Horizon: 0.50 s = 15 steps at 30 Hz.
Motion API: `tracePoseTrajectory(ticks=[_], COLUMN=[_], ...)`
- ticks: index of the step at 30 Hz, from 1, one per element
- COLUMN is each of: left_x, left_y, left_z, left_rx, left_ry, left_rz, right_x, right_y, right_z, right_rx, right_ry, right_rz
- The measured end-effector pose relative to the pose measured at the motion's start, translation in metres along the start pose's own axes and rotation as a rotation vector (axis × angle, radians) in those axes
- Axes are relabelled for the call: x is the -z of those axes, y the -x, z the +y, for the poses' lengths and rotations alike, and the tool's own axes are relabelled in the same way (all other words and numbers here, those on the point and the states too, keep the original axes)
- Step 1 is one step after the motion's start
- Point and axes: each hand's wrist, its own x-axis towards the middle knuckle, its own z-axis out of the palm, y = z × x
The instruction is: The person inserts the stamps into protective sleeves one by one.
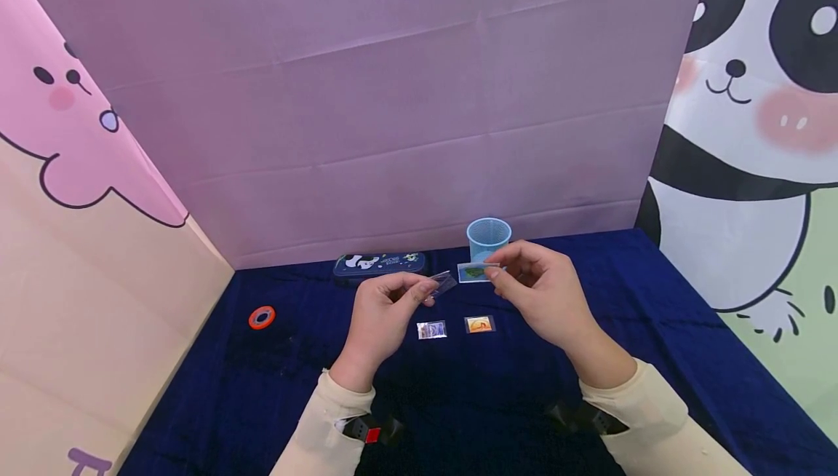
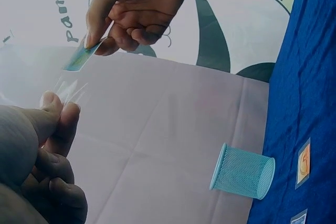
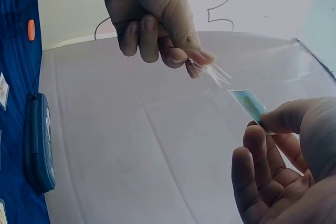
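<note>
My left hand [image 1: 382, 312] pinches some thin clear plastic pieces [image 1: 445, 284], like small sleeves, between thumb and forefinger. In the right wrist view their loose edges [image 3: 219, 75] fan out toward the other hand. A small card [image 1: 473, 273] with a green picture on pale blue is pinched at its edge by my right hand [image 1: 546, 298]. The card [image 2: 80, 59] and the plastic face each other across a short gap, both held up above the table. Below the hands, a purplish card [image 1: 431, 330] and an orange card [image 1: 480, 324] lie flat on the blue cloth.
Toward the back wall stands a light blue mesh cup [image 1: 487, 234], behind my right hand. A dark blue pencil case [image 1: 380, 264] with a panda print lies behind my left hand. An orange ring [image 1: 262, 317], like a tape roll, is at the left on the cloth.
</note>
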Motion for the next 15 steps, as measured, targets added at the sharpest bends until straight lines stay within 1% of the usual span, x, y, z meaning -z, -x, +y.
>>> tracePoseTrajectory(ticks=[10, 15], left_x=[-0.0014, -0.0015], left_y=[0.0014, 0.0012], left_z=[0.0017, 0.0023], left_rx=[0.029, 0.034], left_ry=[0.024, 0.038], left_rz=[-0.029, -0.033], right_x=[-0.0022, -0.0026], right_y=[-0.0009, -0.0007], right_z=[0.0055, 0.0059], right_rx=[0.005, -0.014], right_ry=[-0.049, -0.062], right_rz=[-0.023, -0.041])
